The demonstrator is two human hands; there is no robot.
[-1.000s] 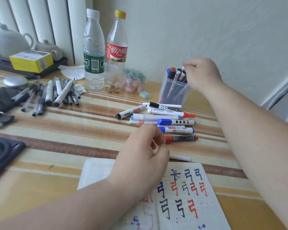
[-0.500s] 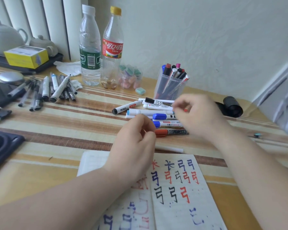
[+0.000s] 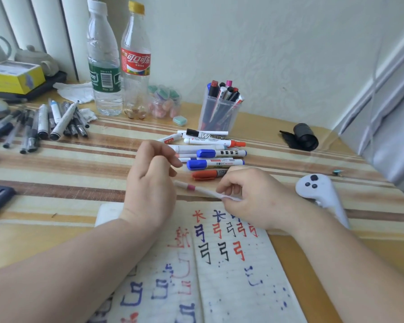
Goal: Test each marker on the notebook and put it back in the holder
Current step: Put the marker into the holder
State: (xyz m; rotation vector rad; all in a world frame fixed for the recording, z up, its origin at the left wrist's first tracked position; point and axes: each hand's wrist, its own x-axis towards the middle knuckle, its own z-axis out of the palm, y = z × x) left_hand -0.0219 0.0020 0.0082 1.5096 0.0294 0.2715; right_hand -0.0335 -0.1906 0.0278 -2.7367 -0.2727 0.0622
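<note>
An open notebook (image 3: 231,283) with red, blue and black test marks lies at the near edge. My right hand (image 3: 254,199) pinches a thin white pen with a pink band (image 3: 191,188) and holds it just above the notebook's top edge, tip pointing left. My left hand (image 3: 149,185) hovers beside the pen's left end, its fingers loosely curled with nothing seen in them. Behind the hands lies a row of several whiteboard markers (image 3: 215,153). The clear plastic holder (image 3: 219,120) stands further back with several markers upright in it.
Two plastic bottles (image 3: 117,66) and a small jar of erasers (image 3: 165,106) stand at the back. A heap of dark pens (image 3: 44,122) lies at left. A white controller (image 3: 322,194) and a black roll (image 3: 304,136) sit at right. A yellow box (image 3: 12,76) is far left.
My right hand came down from the holder to the table and picked up the thin white pen that lay above the notebook. My left hand has stayed about where it was.
</note>
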